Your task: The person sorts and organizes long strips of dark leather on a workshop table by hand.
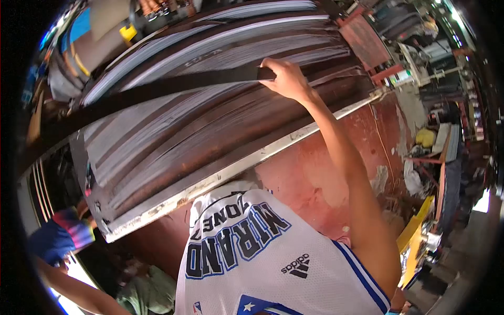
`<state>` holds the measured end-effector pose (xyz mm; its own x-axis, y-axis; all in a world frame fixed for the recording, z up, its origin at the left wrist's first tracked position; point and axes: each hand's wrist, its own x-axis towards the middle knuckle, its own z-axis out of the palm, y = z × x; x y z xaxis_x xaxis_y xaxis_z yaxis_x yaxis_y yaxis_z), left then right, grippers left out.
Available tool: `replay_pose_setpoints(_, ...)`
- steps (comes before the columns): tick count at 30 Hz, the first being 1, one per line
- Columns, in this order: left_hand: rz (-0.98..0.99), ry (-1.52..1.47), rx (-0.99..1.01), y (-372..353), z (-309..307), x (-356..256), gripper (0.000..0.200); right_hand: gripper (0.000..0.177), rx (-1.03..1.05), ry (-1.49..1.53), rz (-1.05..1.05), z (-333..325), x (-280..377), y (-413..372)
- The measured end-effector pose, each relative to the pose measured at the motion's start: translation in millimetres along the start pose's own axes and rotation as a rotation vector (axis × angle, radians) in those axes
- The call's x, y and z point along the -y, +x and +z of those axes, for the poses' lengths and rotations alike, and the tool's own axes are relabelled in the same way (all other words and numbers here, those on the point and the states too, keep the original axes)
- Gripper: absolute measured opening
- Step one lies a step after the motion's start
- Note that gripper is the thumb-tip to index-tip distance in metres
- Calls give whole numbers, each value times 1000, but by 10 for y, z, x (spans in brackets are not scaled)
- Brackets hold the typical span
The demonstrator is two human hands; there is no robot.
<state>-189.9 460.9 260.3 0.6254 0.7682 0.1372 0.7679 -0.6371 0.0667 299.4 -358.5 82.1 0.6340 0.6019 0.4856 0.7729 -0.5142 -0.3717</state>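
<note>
Over the tabletop (236, 134), the right hand (283, 79) grips one end of a long dark strip (173, 84), while the left hand is outside the view, its hold unknown; if the right grip loosens, the strip could drop and smear the tabletop's pale streaks (118, 139).

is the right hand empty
No, the right hand grips one end of a dark strip.
</note>
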Motion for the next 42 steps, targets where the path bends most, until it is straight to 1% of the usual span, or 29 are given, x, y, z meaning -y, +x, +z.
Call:
replay_pose_setpoints(3, -57, 20, 41, 50, 25, 210, 25, 39, 103, -108, -39, 15, -206, -218)
replay_pose_setpoints(5, -112, 31, 54, 51, 46, 478, 25, 42, 167, -148, -47, 58, -340, -323)
replay_pose_setpoints(8, -170, 36, 76, 32, 66, 699, 25, 43, 198, -204, 5, 56, -574, -476)
replay_pose_setpoints(11, -234, 58, 108, -17, 91, 819, 25, 46, 260, -264, 13, -36, -1090, -581)
replay_pose_setpoints(12, -255, 58, 106, -45, 107, 859, 25, 43, 211, -320, -86, -102, -1266, -620)
replay_pose_setpoints(13, -282, 49, 125, -50, 310, 1019, 25, 42, 215, -382, -118, -191, -1301, -622)
replay_pose_setpoints(15, -329, 68, 138, -124, 288, 1096, 25, 42, 237, -432, -111, -367, -1561, -669)
replay_pose_setpoints(17, -376, 86, 154, -185, 253, 1178, 25, 41, 364, -517, -34, -626, -1856, -659)
replay_pose_setpoints(19, -412, 86, 169, -240, 257, 1190, 25, 42, 328, -589, 14, -1013, -1797, -515)
replay_pose_setpoints(21, -434, 92, 185, -250, 247, 1202, 25, 43, 284, -561, 26, -1263, -1984, -421)
replay_pose_setpoints(24, -470, 97, 201, -364, 285, 1248, 25, 47, 143, -537, -10, -1561, -1970, -303)
replay_pose_setpoints(25, -474, 94, 209, -354, 306, 1261, 25, 48, 203, -511, 53, -1685, -1960, -252)
replay_pose_setpoints(28, -498, 96, 223, -410, 346, 1268, 25, 48, 189, -585, 12, -1928, -1889, -213)
replay_pose_setpoints(29, -505, 95, 226, -416, 385, 1253, 25, 50, 243, -619, 5, -2027, -1853, -181)
replay_pose_setpoints(30, -510, 94, 226, -437, 422, 1257, 26, 51, 296, -652, -4, -2059, -1847, -204)
replay_pose_setpoints(31, -512, 93, 230, -439, 428, 1267, 26, 51, 300, -647, -4, -2085, -1915, -244)
replay_pose_setpoints(33, -524, 95, 236, -435, 416, 1308, 26, 48, 182, -734, -90, -2097, -1991, -306)
replay_pose_setpoints(36, -522, 96, 246, -465, 486, 1407, 26, 43, 222, -694, -61, -2108, -1930, -465)
replay_pose_setpoints(37, -529, 95, 249, -475, 477, 1454, 26, 42, 223, -694, -36, -2058, -1825, -503)
replay_pose_setpoints(38, -532, 94, 255, -484, 478, 1491, 26, 35, 233, -670, -75, -2060, -1705, -541)
replay_pose_setpoints(39, -536, 97, 261, -513, 493, 1531, 26, 35, 246, -657, -83, -2021, -1641, -597)
replay_pose_setpoints(41, -545, 99, 269, -556, 488, 1624, 26, 53, 319, -681, -110, -2005, -1656, -716)
replay_pose_setpoints(42, -552, 95, 276, -586, 514, 1662, 26, 54, 310, -658, -119, -1982, -1690, -797)
